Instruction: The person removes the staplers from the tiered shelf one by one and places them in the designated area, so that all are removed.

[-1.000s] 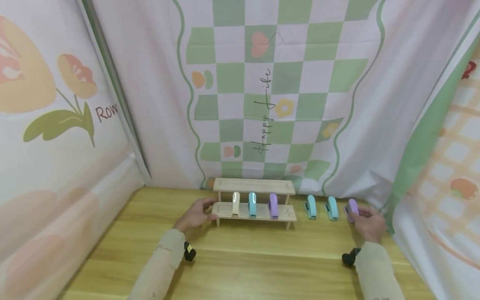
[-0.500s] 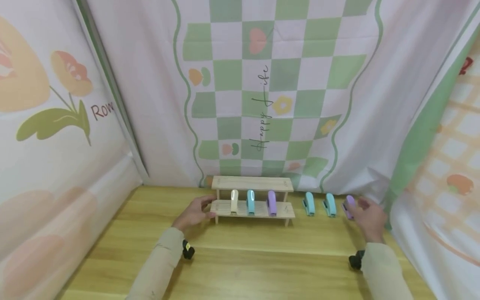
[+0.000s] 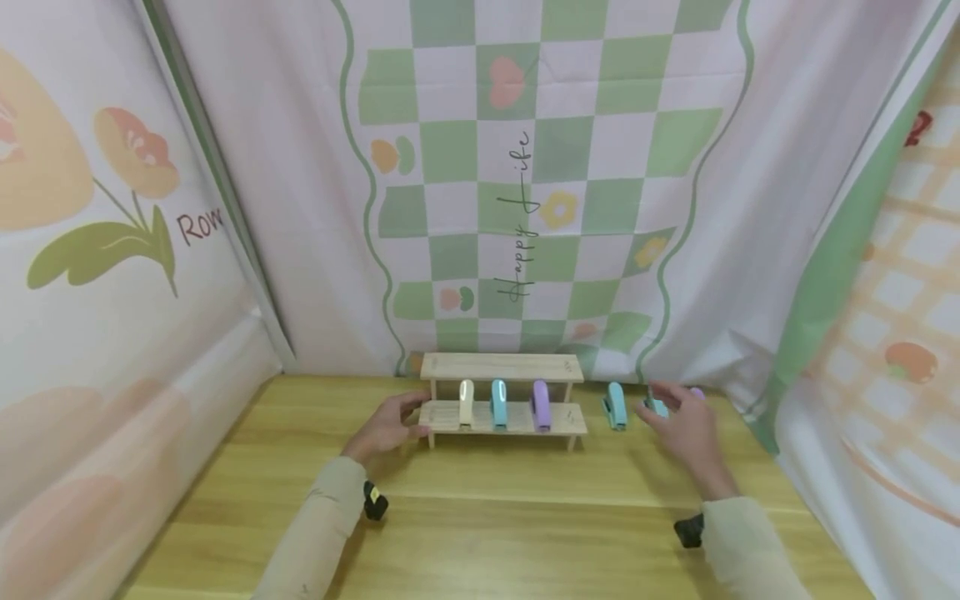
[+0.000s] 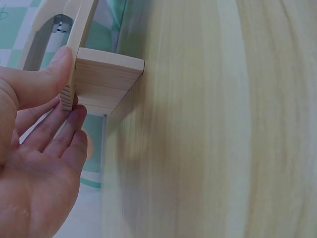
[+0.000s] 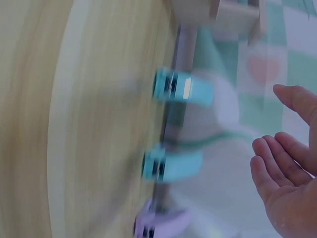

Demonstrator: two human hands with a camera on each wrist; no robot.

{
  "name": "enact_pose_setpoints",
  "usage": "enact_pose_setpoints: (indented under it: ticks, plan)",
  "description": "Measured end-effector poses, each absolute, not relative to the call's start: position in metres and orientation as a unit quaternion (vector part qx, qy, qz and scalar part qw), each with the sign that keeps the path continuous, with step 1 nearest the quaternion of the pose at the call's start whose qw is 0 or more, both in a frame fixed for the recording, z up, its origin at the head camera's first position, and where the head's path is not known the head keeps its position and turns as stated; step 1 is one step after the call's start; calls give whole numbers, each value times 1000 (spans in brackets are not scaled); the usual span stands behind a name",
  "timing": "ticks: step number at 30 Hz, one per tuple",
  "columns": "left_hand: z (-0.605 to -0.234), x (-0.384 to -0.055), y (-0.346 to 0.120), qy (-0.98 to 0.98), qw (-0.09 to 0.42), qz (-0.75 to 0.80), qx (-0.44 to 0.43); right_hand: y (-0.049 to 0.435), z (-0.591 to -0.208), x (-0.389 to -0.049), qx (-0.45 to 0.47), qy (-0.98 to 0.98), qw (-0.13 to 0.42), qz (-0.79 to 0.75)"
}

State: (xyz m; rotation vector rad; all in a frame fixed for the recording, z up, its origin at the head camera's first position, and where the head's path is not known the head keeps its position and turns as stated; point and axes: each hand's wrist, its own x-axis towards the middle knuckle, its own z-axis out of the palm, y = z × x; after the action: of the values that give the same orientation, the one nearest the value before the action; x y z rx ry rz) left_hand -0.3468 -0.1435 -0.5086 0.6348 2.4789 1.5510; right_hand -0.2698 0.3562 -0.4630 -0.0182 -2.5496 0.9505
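Observation:
My left hand [image 3: 388, 427] grips the left end of the lower step of a small two-step wooden rack [image 3: 500, 366], thumb on top and fingers beneath. Across that step stand a cream stapler [image 3: 467, 405], a blue stapler [image 3: 498, 405] and a purple stapler [image 3: 541, 406]. My right hand [image 3: 684, 429] hovers with thumb and fingers apart, holding nothing, and partly covers a turquoise stapler [image 3: 657, 407] on the table. Left of it stands another turquoise stapler [image 3: 616, 407]. Mostly hidden behind the right hand is a second purple stapler [image 5: 161, 223], fuller in the right wrist view.
The rack's upper step bears nothing. Behind the wooden table [image 3: 480, 533] hangs a green-and-white checked curtain [image 3: 517, 192], close to the rack and the staplers. More printed cloth [image 3: 150, 350] encloses the left side, and a patterned cloth [image 3: 892, 333] the right.
My right hand has let go of the purple stapler at the far right and moved left, over the nearest turquoise one. My left hand keeps its hold on the rack.

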Motion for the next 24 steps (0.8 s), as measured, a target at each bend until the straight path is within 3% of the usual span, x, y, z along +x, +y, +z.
enact_pose_setpoints:
  ticks: [13, 24]
  plan:
    - [-511, -345, -145, 826, 77, 516, 212, 272, -485, -281, 27, -886, 138, 442]
    - [-509, -346, -144, 817, 70, 527, 223, 223, -492, -294, 45, -846, 155, 508]
